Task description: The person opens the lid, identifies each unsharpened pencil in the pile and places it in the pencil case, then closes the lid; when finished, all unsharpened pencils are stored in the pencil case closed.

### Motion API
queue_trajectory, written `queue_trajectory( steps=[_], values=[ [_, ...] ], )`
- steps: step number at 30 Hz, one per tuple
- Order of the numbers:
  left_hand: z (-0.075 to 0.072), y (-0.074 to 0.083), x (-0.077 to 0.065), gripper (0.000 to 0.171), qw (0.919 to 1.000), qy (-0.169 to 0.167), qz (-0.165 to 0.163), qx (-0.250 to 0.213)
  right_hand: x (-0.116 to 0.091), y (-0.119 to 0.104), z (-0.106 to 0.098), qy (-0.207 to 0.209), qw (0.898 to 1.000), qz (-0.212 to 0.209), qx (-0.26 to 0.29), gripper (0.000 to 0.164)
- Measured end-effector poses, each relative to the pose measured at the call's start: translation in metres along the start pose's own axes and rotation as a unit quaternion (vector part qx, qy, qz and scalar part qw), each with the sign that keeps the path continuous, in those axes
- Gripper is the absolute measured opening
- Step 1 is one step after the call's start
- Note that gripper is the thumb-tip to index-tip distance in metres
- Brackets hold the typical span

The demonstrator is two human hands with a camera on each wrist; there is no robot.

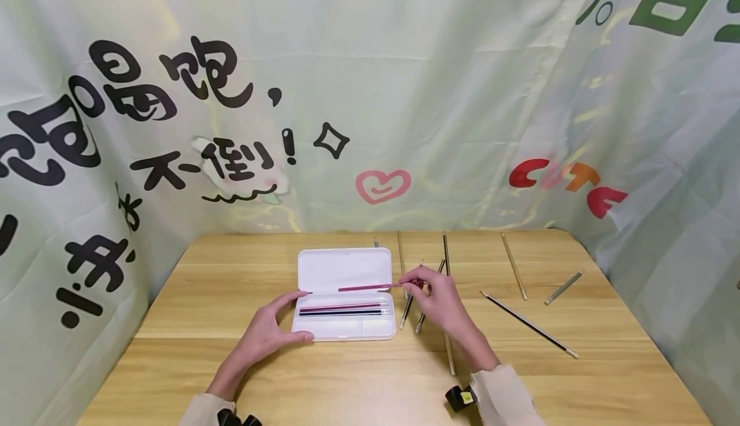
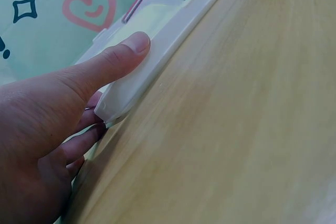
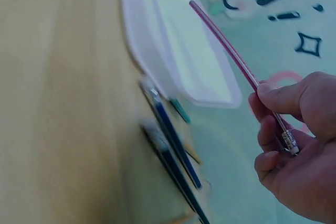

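Observation:
A white plastic pencil case lies open on the table, its lid folded back. Several red and dark pencils lie lengthwise in its tray. My left hand grips the case's left end, and in the left wrist view the thumb presses on the near side with the fingers partly hidden behind it. Above the case's right part, my right hand pinches a red pencil near its eraser end. The pencil's other end points left, and its silver ferrule shows in the right wrist view.
Several loose pencils are spread right of the case, some beneath my right hand. A black pencil, a plain wood pencil and a short grey pencil lie farther right. A printed cloth hangs behind the wooden table.

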State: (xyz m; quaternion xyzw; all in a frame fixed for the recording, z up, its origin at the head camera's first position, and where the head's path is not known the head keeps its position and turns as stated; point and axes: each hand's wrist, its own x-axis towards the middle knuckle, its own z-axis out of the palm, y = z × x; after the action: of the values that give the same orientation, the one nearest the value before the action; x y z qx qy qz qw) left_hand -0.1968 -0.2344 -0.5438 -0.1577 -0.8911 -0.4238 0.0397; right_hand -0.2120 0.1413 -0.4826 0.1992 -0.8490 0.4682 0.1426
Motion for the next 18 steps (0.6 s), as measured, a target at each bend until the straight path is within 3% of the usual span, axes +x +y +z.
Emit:
queue_trajectory(
  steps=[6,10,18],
  values=[
    [-0.001,0.001,0.000,0.084,1.0000,0.001,0.000,-0.002,-0.001,-0.007,0.022,-0.006,1.000,-0.001,0.008,0.010],
    [-0.001,0.001,-0.001,0.084,1.0000,0.002,-0.002,-0.001,-0.001,-0.010,0.036,-0.031,0.999,0.010,0.012,0.010],
    [0.000,0.000,0.000,0.084,0.9999,0.006,0.011,-0.002,0.009,-0.015,0.059,-0.060,0.998,-0.030,-0.020,0.017]
  ],
)
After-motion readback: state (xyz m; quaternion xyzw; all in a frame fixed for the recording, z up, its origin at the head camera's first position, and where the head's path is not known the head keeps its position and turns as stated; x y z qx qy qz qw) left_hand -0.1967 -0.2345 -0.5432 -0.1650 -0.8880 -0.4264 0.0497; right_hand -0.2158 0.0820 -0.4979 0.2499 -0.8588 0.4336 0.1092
